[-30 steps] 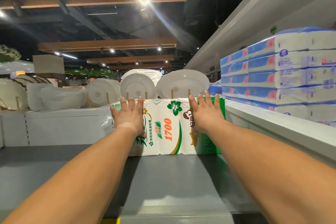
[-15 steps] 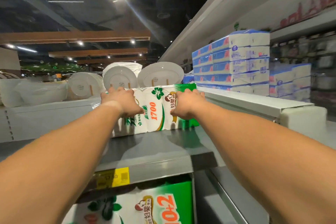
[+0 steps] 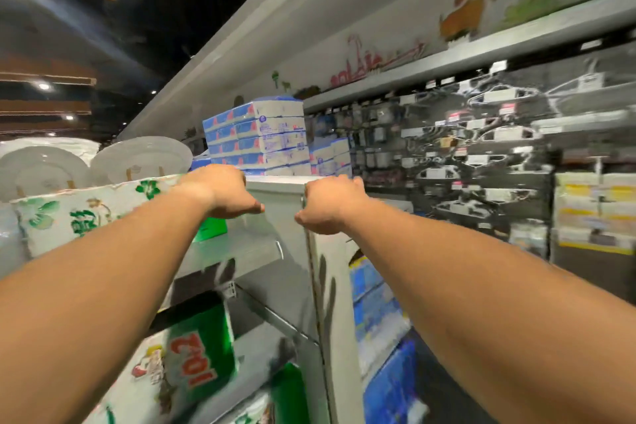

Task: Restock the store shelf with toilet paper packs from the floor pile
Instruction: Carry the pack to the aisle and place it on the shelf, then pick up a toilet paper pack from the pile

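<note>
A white toilet paper pack point(image 3: 86, 213) with green flower print lies on the grey top shelf point(image 3: 247, 251) at the left, its green end showing under my left wrist. My left hand point(image 3: 223, 191) hovers at the pack's right end with fingers loosely bent; no grip shows. To the right, my right hand point(image 3: 330, 205) hangs in front of the white shelf divider point(image 3: 330, 286), fingers loosely curled and holding nothing. More packs of the same brand point(image 3: 192, 354) fill the shelf below.
Blue and white tissue packs point(image 3: 261, 134) are stacked on the raised ledge behind my hands. White plates point(image 3: 137, 155) stand on racks behind the pack. Hooks with hangers and small goods point(image 3: 481, 148) cover the right wall. Blue packs point(image 3: 378, 320) sit low right.
Both hands have come off the front of the pack and moved right. The view has swung right and down; the pack stays on the top shelf.
</note>
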Action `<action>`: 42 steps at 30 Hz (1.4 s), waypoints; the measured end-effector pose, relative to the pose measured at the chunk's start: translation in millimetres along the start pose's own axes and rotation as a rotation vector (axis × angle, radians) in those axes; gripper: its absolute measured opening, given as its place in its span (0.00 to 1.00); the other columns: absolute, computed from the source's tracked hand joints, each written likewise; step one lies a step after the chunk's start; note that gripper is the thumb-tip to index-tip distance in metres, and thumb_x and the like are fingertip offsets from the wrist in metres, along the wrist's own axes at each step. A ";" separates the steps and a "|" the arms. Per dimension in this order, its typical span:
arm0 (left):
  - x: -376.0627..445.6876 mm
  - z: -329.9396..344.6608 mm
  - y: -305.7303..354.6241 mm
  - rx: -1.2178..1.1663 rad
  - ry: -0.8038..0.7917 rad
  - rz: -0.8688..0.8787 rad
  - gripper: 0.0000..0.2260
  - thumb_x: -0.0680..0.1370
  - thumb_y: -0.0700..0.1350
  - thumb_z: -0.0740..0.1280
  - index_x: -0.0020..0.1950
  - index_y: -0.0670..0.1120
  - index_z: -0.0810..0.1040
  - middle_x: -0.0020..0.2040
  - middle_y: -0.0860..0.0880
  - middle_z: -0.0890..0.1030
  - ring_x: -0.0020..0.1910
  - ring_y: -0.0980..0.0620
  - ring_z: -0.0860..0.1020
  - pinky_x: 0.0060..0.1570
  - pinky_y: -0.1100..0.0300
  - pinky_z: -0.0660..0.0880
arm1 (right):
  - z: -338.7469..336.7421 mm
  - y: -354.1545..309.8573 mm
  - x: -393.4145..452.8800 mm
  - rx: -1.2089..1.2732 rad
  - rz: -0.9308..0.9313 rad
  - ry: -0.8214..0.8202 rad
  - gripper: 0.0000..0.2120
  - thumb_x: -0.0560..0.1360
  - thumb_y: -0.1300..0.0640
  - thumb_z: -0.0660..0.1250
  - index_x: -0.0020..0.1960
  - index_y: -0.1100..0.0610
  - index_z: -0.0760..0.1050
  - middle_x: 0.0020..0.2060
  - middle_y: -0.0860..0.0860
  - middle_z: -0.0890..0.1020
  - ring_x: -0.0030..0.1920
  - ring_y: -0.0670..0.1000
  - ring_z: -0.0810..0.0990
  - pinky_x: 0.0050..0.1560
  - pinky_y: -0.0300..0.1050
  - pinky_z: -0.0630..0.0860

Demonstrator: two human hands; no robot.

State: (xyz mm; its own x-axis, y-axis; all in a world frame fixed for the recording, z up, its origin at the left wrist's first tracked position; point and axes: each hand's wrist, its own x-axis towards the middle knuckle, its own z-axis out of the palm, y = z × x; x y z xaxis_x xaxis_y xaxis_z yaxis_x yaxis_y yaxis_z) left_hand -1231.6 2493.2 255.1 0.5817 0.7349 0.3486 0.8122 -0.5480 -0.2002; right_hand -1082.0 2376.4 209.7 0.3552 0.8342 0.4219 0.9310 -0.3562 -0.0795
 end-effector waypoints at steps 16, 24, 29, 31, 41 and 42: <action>-76.6 -66.8 326.3 -0.341 -0.038 0.609 0.32 0.75 0.67 0.69 0.69 0.46 0.75 0.67 0.46 0.79 0.63 0.45 0.77 0.60 0.52 0.75 | -125.5 243.4 -249.8 -0.259 0.598 -0.060 0.21 0.79 0.42 0.62 0.67 0.51 0.75 0.63 0.53 0.79 0.62 0.60 0.75 0.64 0.58 0.69; -151.3 -84.6 471.1 -0.449 -0.111 0.897 0.33 0.75 0.66 0.69 0.73 0.48 0.73 0.71 0.47 0.76 0.68 0.45 0.74 0.66 0.51 0.72 | -162.9 330.1 -391.8 -0.296 0.909 -0.081 0.22 0.79 0.40 0.61 0.67 0.52 0.73 0.65 0.55 0.77 0.67 0.62 0.71 0.69 0.62 0.64; -200.2 -91.1 546.0 -0.457 -0.137 1.104 0.28 0.78 0.63 0.68 0.71 0.48 0.74 0.70 0.49 0.75 0.68 0.46 0.73 0.61 0.55 0.71 | -175.6 361.6 -468.3 -0.316 1.117 -0.103 0.18 0.78 0.43 0.62 0.62 0.52 0.73 0.60 0.55 0.77 0.64 0.61 0.72 0.69 0.62 0.65; -215.2 -93.2 571.7 -0.466 -0.149 1.183 0.26 0.78 0.62 0.68 0.69 0.47 0.75 0.67 0.49 0.76 0.65 0.46 0.74 0.60 0.53 0.73 | -180.0 369.0 -491.5 -0.331 1.198 -0.095 0.15 0.77 0.42 0.62 0.57 0.51 0.72 0.56 0.54 0.78 0.62 0.61 0.73 0.68 0.62 0.67; -231.9 -92.7 652.2 -0.509 -0.174 1.423 0.31 0.78 0.63 0.68 0.75 0.47 0.71 0.73 0.47 0.73 0.69 0.46 0.72 0.66 0.49 0.72 | -175.7 382.3 -528.1 -0.397 1.420 -0.051 0.19 0.79 0.42 0.61 0.64 0.53 0.73 0.56 0.54 0.79 0.61 0.59 0.75 0.66 0.61 0.67; -230.7 -88.8 657.9 -0.503 -0.175 1.440 0.31 0.78 0.63 0.68 0.76 0.47 0.70 0.73 0.47 0.73 0.69 0.46 0.72 0.66 0.49 0.72 | -171.7 384.4 -527.5 -0.401 1.432 -0.060 0.20 0.80 0.43 0.61 0.66 0.53 0.73 0.59 0.55 0.78 0.62 0.60 0.75 0.68 0.62 0.66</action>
State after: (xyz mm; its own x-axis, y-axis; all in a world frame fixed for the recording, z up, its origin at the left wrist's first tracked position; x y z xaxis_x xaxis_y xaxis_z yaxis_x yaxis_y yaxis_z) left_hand -835.4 1927.7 124.3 0.8636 -0.5037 0.0206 -0.5039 -0.8609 0.0700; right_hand -925.9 1727.2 111.6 0.9385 -0.3037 0.1645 -0.2841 -0.9496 -0.1324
